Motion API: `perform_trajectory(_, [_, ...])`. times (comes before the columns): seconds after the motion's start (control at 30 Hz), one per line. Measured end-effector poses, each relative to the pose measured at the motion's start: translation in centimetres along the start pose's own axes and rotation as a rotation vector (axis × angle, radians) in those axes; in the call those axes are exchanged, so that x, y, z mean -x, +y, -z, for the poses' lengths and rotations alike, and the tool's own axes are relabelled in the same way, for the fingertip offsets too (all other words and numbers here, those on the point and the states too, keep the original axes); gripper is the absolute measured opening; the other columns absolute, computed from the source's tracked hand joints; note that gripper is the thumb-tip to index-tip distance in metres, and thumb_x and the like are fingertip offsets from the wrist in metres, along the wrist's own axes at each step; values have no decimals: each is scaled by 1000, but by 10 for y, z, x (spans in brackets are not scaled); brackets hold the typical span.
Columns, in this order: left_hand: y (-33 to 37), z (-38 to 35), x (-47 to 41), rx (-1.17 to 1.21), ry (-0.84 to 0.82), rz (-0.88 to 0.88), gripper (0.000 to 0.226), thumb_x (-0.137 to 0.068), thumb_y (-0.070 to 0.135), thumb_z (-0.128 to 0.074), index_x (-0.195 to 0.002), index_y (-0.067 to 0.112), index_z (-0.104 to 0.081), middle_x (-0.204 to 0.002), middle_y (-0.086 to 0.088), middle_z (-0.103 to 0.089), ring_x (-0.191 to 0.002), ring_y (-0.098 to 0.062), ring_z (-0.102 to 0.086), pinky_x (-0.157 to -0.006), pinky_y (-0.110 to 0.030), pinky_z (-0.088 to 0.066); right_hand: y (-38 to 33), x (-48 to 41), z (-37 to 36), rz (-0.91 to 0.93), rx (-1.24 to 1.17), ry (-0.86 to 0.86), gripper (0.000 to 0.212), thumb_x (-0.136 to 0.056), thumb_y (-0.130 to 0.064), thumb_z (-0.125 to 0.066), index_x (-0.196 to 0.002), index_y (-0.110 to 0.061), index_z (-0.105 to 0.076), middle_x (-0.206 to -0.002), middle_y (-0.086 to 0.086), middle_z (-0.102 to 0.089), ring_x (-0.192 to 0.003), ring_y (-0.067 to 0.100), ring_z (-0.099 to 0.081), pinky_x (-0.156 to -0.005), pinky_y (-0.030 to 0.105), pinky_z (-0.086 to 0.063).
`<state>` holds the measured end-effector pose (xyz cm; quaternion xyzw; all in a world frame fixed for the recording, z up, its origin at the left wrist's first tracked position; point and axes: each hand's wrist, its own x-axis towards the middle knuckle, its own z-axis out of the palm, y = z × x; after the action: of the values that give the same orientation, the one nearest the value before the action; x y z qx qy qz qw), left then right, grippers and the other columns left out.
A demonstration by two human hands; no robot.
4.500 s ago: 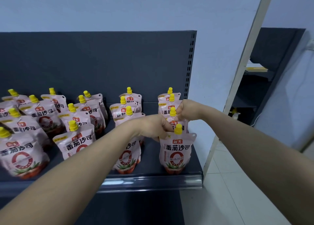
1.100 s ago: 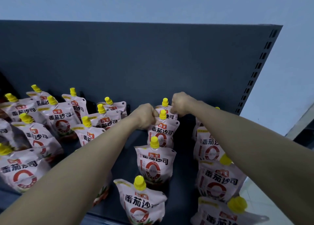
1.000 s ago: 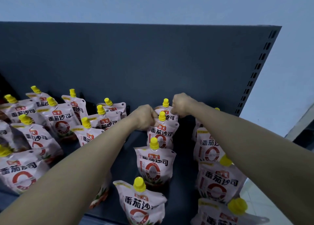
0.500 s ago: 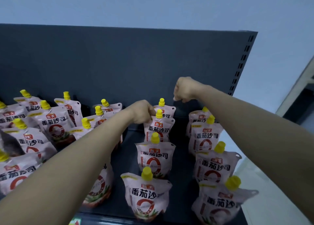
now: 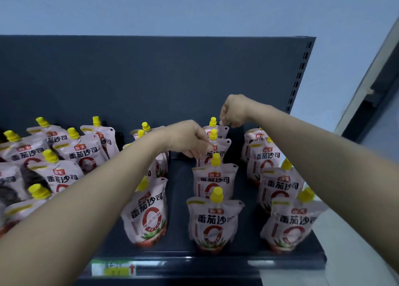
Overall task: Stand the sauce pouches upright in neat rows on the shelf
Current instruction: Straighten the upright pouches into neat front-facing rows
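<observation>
Pink sauce pouches with yellow caps stand on a dark grey shelf (image 5: 177,203). The middle column runs front to back: front pouch (image 5: 216,223), second pouch (image 5: 213,182), third pouch (image 5: 222,147) and rear pouch (image 5: 217,130). My left hand (image 5: 186,138) pinches the third pouch's top left corner. My right hand (image 5: 234,112) is closed on the rear pouch's top right corner. A right column (image 5: 290,223) stands upright. One pouch (image 5: 149,214) under my left forearm leans right.
A loose, crowded cluster of pouches (image 5: 71,156) fills the shelf's left part. The dark back panel (image 5: 151,80) rises just behind the rows. A price label (image 5: 112,269) sits on the front rail. The shelf ends at right (image 5: 321,257), with floor beyond.
My right hand rose off the rear pouch, then came back down onto its top corner. My left hand stayed at the third pouch. The camera pulled back and tilted up.
</observation>
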<state>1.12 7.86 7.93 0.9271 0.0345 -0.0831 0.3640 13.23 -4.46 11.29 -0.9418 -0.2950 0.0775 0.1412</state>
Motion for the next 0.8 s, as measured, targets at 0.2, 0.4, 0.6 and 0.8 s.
perform_trajectory(0.2, [-1, -6, 15, -39, -65, -45, 20, -89, 22, -63, -102, 9, -71, -96, -10, -72, -92, -22, -69, -84, -31, -58, 6, 20, -2, -46, -9, -107, 17, -84, -1, -62, -99, 0, -71, -63, -1, -68, -58, 12, -59, -55, 20, -49])
perform_trajectory(0.4, [2, -10, 22, -73, -33, -105, 25, -87, 30, -64, -96, 8, -73, -96, -13, -72, -85, -19, -64, -88, -37, -54, 19, 44, -5, -58, -186, -247, 16, -87, -1, -64, -101, 1, -72, -93, 10, -72, -66, 15, -65, -72, 26, -57])
perform_trajectory(0.6, [8, -13, 43, -40, -287, -57, 33, -80, 36, -68, -107, 17, -69, -107, -2, -72, -98, -15, -68, -89, -28, -55, 12, 61, -24, -90, -65, -414, 36, -84, -9, -70, -120, -10, -66, -93, 4, -71, -82, 17, -64, -80, 28, -56])
perform_trajectory(0.8, [2, -37, 49, -127, -358, -51, 28, -80, 21, -72, -107, 16, -71, -103, -2, -71, -86, -9, -62, -80, -23, -53, 10, 55, -52, -119, -61, -371, 30, -86, -6, -69, -115, -4, -64, -125, 12, -65, -57, 10, -69, -50, 14, -54])
